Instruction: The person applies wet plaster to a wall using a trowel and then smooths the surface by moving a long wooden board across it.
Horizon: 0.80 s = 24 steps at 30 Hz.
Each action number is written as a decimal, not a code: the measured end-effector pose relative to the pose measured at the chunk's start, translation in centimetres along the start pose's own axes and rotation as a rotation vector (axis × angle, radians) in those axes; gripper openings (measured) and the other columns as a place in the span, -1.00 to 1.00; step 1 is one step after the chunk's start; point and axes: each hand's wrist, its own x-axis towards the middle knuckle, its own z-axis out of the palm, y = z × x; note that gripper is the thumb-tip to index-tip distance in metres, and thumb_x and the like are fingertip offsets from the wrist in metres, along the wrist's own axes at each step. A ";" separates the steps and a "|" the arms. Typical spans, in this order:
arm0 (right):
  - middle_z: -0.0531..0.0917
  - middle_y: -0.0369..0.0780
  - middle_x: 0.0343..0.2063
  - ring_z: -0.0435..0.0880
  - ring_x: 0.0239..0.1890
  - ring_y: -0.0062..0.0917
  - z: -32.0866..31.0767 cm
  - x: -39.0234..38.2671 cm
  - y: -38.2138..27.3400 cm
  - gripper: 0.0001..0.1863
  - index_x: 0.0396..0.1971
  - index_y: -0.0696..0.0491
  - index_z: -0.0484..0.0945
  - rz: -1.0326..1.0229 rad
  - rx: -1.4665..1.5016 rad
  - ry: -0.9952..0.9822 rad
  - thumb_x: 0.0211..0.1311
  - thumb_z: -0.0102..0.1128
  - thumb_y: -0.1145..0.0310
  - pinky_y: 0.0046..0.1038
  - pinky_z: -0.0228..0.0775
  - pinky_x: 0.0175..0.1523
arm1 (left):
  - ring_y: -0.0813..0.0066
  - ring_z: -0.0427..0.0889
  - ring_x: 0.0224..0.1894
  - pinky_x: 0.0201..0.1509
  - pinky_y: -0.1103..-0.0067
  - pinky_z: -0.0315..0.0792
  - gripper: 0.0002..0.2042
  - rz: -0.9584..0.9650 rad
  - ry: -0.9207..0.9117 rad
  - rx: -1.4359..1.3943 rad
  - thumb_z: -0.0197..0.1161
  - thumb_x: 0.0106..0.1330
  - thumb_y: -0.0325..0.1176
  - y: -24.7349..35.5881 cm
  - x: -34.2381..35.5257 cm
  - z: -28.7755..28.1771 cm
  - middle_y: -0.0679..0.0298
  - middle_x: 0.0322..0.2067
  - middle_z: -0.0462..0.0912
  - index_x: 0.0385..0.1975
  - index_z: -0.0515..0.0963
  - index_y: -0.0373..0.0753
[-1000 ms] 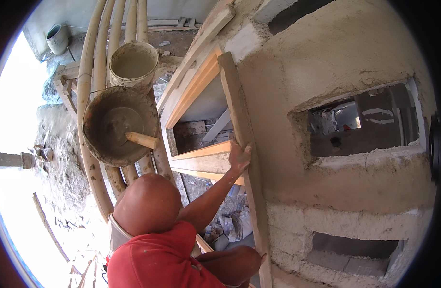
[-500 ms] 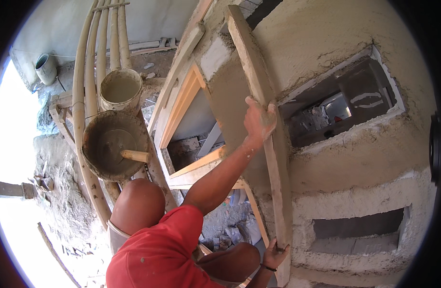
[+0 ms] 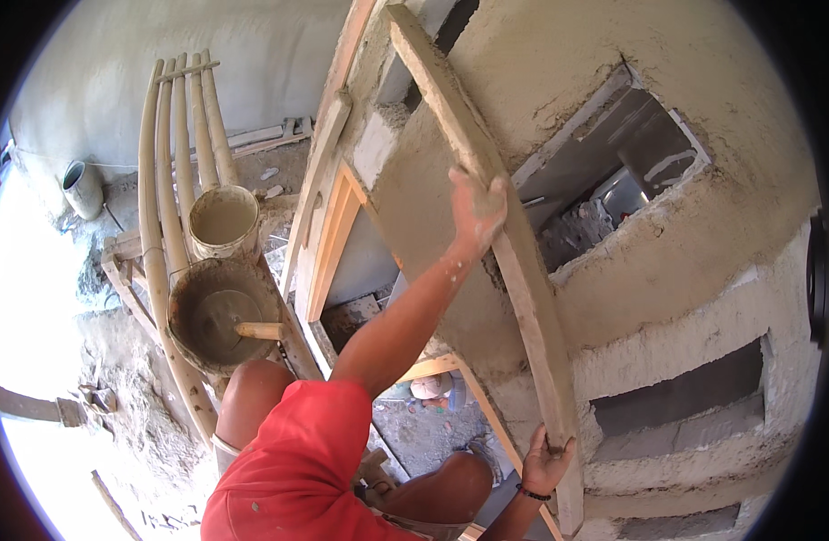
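A long wooden straightedge board (image 3: 534,329), smeared with mortar, lies along the plastered wall (image 3: 613,298). My left hand (image 3: 476,215) is closed on it around mid-length, its skin dusted with mortar. Lower down, my right hand (image 3: 546,467), with a dark bracelet at the wrist, holds the board near its bottom end, palm partly turned up and fingers curled at its edge. Fresh grey-brown plaster (image 3: 432,203) covers the strip left of the board. Parts of my fingers behind the board are hidden.
Rectangular openings (image 3: 676,397) with rough edges pierce the wall on the right. Wooden frames (image 3: 338,234) stand left of the board. On bamboo poles (image 3: 148,171) rest a mortar pan (image 3: 184,316) with a wooden handle (image 3: 259,331) in it and a bucket (image 3: 223,243).
The whole view has shifted and turned somewhat. In it, the board slants more, upper end farther left and lower end farther right. Both hands stay on it; the right palm shows more.
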 end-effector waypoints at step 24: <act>0.40 -0.06 0.03 0.37 0.10 -0.15 -4.9 -6.6 -9.1 -0.42 -0.01 0.10 0.46 -1.508 -1.899 0.234 -0.15 0.40 0.45 -0.12 0.25 0.10 | 0.19 0.60 -0.22 -0.20 0.33 0.62 -0.58 -0.131 -0.056 -0.289 0.20 0.20 -0.52 -3.1 -13.9 3.9 -0.02 -0.11 0.49 0.00 0.21 -0.45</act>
